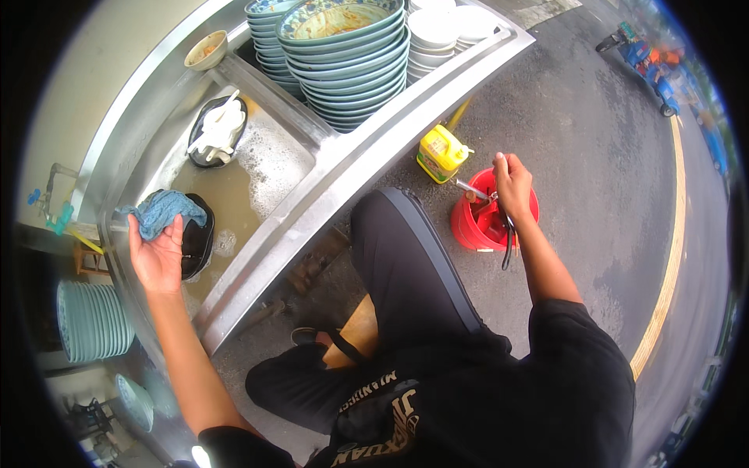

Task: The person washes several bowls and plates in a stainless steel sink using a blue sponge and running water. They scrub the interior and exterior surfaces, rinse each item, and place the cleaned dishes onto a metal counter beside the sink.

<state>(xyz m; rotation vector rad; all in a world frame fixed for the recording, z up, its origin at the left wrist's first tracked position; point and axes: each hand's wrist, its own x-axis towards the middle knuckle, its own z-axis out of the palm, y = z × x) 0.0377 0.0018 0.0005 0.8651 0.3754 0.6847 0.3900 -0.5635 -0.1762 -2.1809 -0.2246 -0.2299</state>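
My left hand (158,257) holds a crumpled blue cloth (164,212) above a black dish (199,234) in the metal sink (257,251), where cloudy, sudsy water lies. Farther up in the same basin, a second black dish (195,151) carries white spoons (219,128). My right hand (512,181) is raised over a red bucket (465,225), its fingers curled; a dark strap hangs at the wrist. Whether the fingers grip anything is unclear. Inside the bucket are red items and a metal-looking handle (468,188).
Tall stacks of blue-green bowls (351,76) and white bowls (432,29) fill the far basin. A soiled small bowl (206,51) sits on the sink's ledge. Beside the bucket stands a yellow jug (442,153). More stacked bowls (96,322) are at left; a blue vehicle (649,70) is on the road.
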